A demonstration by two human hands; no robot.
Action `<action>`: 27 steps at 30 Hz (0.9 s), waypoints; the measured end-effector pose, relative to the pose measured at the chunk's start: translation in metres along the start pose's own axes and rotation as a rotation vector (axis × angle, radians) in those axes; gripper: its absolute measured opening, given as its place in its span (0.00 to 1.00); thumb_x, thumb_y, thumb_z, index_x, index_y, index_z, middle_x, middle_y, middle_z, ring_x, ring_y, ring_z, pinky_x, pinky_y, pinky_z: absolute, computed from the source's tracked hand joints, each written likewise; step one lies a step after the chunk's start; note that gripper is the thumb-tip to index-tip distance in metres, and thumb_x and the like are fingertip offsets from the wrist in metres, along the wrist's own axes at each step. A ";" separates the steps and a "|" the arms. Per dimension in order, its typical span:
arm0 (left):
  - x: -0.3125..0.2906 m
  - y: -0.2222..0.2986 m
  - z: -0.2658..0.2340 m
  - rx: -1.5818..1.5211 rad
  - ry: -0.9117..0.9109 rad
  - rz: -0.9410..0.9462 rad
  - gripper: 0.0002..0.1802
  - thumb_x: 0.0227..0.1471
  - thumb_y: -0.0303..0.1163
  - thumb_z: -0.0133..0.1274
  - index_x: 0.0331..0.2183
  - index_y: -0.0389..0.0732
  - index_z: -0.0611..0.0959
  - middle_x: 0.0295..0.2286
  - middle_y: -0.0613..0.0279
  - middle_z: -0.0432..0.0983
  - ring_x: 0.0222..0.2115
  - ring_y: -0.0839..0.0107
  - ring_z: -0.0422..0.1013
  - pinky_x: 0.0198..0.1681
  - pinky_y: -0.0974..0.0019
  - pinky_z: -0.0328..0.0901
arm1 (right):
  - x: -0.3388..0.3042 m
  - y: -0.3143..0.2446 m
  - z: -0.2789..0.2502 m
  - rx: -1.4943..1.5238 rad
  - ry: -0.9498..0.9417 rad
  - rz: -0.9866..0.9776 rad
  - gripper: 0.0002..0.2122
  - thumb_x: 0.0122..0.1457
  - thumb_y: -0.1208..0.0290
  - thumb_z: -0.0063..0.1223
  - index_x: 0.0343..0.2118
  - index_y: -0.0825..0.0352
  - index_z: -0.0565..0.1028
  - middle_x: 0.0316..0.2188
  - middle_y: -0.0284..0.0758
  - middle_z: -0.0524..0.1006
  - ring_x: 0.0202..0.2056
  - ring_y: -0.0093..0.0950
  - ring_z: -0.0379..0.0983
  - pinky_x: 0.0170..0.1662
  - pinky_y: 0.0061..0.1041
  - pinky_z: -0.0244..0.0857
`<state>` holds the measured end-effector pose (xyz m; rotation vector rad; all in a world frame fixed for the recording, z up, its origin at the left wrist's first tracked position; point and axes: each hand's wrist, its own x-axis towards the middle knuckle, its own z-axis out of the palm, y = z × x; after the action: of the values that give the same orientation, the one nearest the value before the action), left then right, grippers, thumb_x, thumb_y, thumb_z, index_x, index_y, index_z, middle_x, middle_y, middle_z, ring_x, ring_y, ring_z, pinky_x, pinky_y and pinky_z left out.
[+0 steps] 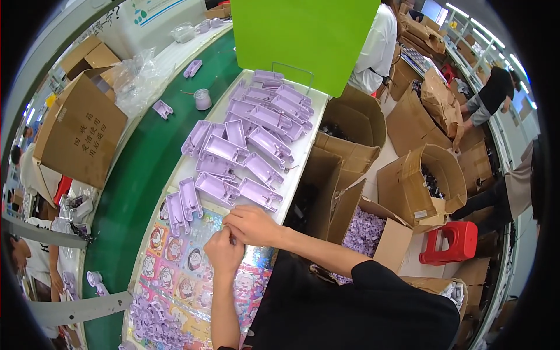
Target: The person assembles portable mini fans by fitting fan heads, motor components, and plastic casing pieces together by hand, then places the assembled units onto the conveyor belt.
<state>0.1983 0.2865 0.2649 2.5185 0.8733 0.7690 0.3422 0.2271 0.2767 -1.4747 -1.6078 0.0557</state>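
My left hand [224, 252] and my right hand [252, 226] meet over a mat of colourful cartoon stickers [195, 259]. The fingers of both are curled together at one spot, and whatever lies between them is hidden. Just beyond, a heap of light purple plastic housings [224, 150], shaped like open troughs, covers the white tabletop [185, 166]. Two upright-lying purple housings [190, 198] rest closest to my left hand. Near the lower left corner of the mat lies a pile of small purple plastic parts [154, 324].
A green conveyor belt [137, 157] curves past on the left, carrying a few purple pieces. A green panel [303, 41] stands at the far end. Cardboard boxes, one box of purple bits [363, 232], and a red stool [449, 243] fill the right side. Other people work around.
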 end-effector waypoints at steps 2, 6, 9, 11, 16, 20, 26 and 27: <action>0.001 0.003 -0.002 0.001 -0.019 -0.006 0.06 0.46 0.31 0.58 0.25 0.39 0.79 0.18 0.54 0.74 0.20 0.53 0.73 0.24 0.52 0.66 | -0.004 0.006 0.003 0.005 -0.009 0.002 0.04 0.53 0.76 0.57 0.32 0.66 0.76 0.28 0.37 0.74 0.34 0.39 0.73 0.38 0.36 0.68; 0.003 0.004 0.001 0.018 -0.014 -0.005 0.06 0.46 0.31 0.58 0.25 0.40 0.79 0.18 0.54 0.74 0.20 0.53 0.73 0.23 0.52 0.65 | -0.005 0.008 0.002 0.008 -0.003 0.008 0.04 0.53 0.76 0.57 0.33 0.67 0.76 0.29 0.37 0.74 0.34 0.39 0.73 0.38 0.36 0.68; 0.003 0.005 -0.002 0.032 -0.011 -0.010 0.06 0.45 0.31 0.58 0.25 0.40 0.79 0.18 0.54 0.74 0.20 0.53 0.73 0.23 0.52 0.66 | -0.004 0.006 0.002 0.055 -0.031 0.047 0.04 0.52 0.76 0.56 0.31 0.68 0.76 0.29 0.39 0.75 0.35 0.40 0.73 0.40 0.37 0.68; 0.002 0.006 -0.005 0.036 0.014 -0.012 0.05 0.45 0.30 0.59 0.25 0.40 0.79 0.18 0.54 0.75 0.20 0.53 0.73 0.24 0.51 0.66 | -0.003 0.005 0.002 0.080 -0.019 0.027 0.05 0.52 0.77 0.56 0.33 0.67 0.77 0.29 0.38 0.74 0.34 0.40 0.73 0.38 0.36 0.68; 0.002 0.007 0.002 0.033 0.022 0.022 0.08 0.42 0.31 0.61 0.26 0.42 0.78 0.19 0.56 0.75 0.22 0.55 0.75 0.24 0.52 0.68 | -0.004 0.007 -0.003 0.071 -0.003 0.085 0.07 0.51 0.78 0.57 0.34 0.66 0.80 0.29 0.39 0.76 0.32 0.40 0.74 0.36 0.36 0.70; 0.002 0.006 -0.005 0.026 0.027 0.010 0.08 0.44 0.31 0.60 0.26 0.42 0.78 0.19 0.57 0.76 0.22 0.57 0.75 0.25 0.54 0.69 | 0.004 -0.001 -0.002 0.078 -0.054 0.126 0.04 0.53 0.78 0.57 0.32 0.66 0.79 0.28 0.39 0.77 0.31 0.40 0.75 0.36 0.36 0.70; -0.002 0.011 -0.004 -0.001 0.055 0.015 0.11 0.45 0.32 0.61 0.31 0.37 0.81 0.19 0.54 0.75 0.21 0.56 0.75 0.24 0.56 0.69 | 0.003 0.002 0.002 0.117 -0.080 0.208 0.03 0.53 0.79 0.57 0.31 0.68 0.80 0.27 0.40 0.78 0.28 0.37 0.76 0.31 0.32 0.71; -0.002 0.012 -0.002 -0.013 0.058 0.021 0.11 0.45 0.32 0.60 0.32 0.37 0.81 0.19 0.54 0.75 0.21 0.56 0.75 0.24 0.56 0.69 | 0.002 0.002 -0.001 0.092 -0.077 0.197 0.03 0.53 0.79 0.57 0.31 0.68 0.80 0.26 0.40 0.78 0.27 0.36 0.76 0.31 0.32 0.71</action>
<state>0.2015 0.2768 0.2719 2.5088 0.8589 0.8557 0.3442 0.2293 0.2774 -1.5709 -1.4945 0.2975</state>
